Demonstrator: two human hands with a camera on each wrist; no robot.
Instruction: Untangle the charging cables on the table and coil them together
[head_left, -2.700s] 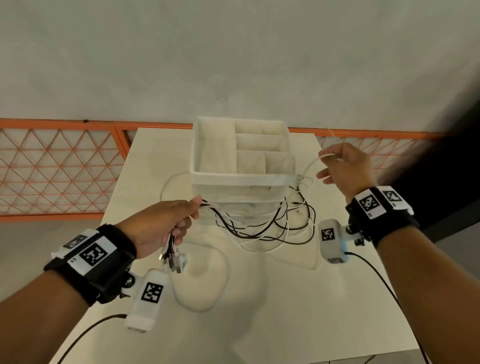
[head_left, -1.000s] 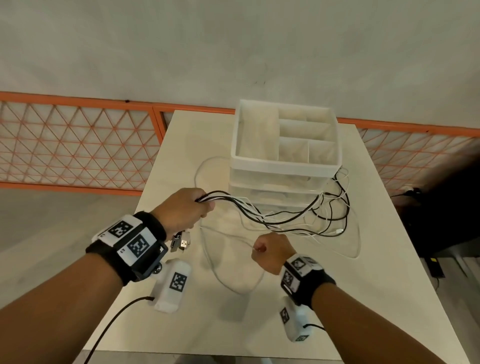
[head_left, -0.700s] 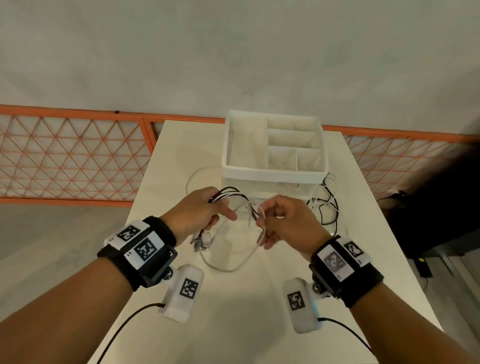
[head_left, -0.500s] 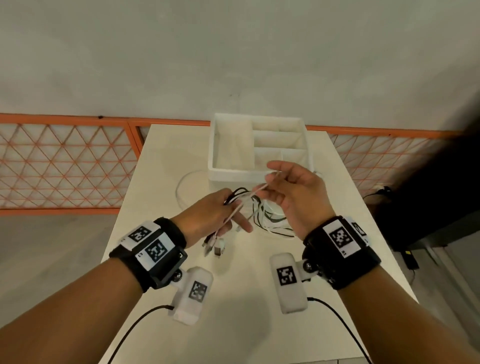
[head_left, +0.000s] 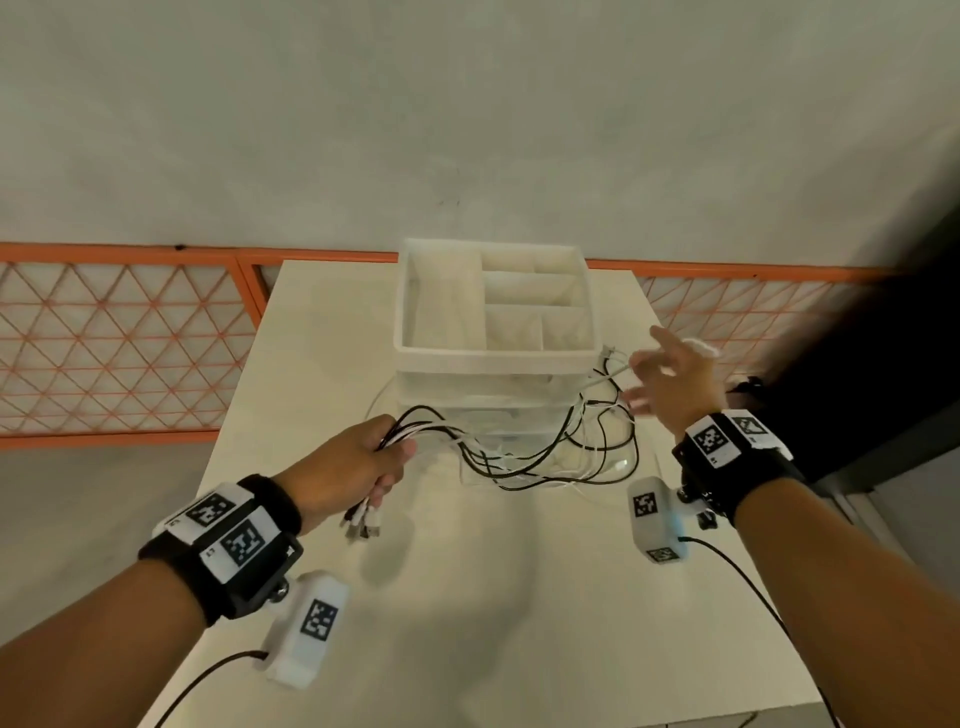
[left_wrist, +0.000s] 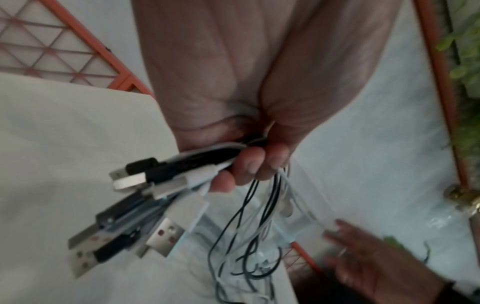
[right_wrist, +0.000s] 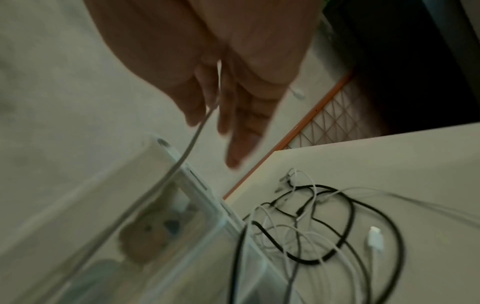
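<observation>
several usb ends are bunched in my left hand (head_left: 358, 470), clamped tight. my right hand (head_left: 670, 384), fingers loosely spread, draws one white cable (right_wrist: 182, 158) free; remaining cables (head_left: 545, 457) lie tangled on the table (head_left: 519, 597), uncoiled.

Plain pale grey wall (head_left: 467, 114), orange metal railing with triangular lattice (head_left: 114, 343) along its base, cream white table (head_left: 467, 597), grey floor (head_left: 78, 509), dark area at right (head_left: 883, 374)

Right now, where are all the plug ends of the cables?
In the head view, the USB plugs hang bunched below the left hand, above the table left of the drawer organizer.
</observation>
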